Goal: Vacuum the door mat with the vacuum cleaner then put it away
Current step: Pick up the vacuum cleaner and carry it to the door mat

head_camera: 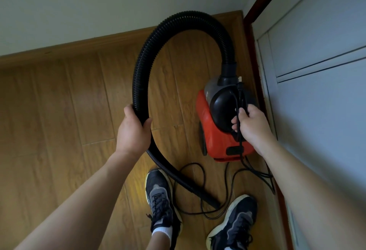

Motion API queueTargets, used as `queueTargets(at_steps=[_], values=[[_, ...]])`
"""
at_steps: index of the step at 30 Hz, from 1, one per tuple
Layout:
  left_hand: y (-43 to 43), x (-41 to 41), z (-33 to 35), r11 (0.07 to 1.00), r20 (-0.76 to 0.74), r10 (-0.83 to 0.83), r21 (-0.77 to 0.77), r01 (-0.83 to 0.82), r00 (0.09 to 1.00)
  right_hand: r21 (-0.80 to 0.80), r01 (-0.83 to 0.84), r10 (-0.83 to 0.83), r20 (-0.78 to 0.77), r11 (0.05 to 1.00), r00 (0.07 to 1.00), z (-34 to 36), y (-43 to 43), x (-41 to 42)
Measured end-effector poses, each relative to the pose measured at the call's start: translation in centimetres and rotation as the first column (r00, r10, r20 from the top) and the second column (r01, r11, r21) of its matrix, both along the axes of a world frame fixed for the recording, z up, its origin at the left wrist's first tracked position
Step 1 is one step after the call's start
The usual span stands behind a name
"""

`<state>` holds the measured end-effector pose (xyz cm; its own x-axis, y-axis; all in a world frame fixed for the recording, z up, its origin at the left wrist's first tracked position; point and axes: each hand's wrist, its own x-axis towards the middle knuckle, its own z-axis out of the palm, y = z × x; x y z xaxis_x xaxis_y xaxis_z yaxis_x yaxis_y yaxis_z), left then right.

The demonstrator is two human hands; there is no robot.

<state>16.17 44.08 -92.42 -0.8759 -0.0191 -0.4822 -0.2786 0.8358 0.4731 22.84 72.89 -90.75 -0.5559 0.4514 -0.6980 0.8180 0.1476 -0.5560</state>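
The wooden floor point(59, 99) is carrying the red vacuum cleaner point(213, 137) at its right edge, just beside the white door point(316, 111). The vacuum cleaner's long axis is running away from the person, its hose end pointing toward the far wall point(99, 2); whether it is resting on the floor or lifted cannot be told. The black hose point(138, 75) is arching up from it, over to the left and back down, its end lying between the shoes point(160, 196). The left hand point(132, 131) is gripping the hose, fingers and thumb wrapped round it. The right hand point(251, 125) is curling its fingers round the vacuum cleaner's black handle and pressing the cord point(200, 172) against it, the plug point(240, 81) pointing away from the person.
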Motion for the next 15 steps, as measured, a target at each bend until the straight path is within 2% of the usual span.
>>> queueTargets(at_steps=[7,15], values=[[0.4,0.0,2.9,0.998,-0.010,0.010,0.067,-0.009,1.000,-0.004,0.032,-0.032,-0.002,0.999,0.999,1.3,-0.9,0.3],[0.7,0.6,7.6,0.985,-0.017,0.065,0.163,-0.061,0.998,-0.026,0.006,-0.007,-0.036,1.000,0.999,6.0,-1.0,0.3]])
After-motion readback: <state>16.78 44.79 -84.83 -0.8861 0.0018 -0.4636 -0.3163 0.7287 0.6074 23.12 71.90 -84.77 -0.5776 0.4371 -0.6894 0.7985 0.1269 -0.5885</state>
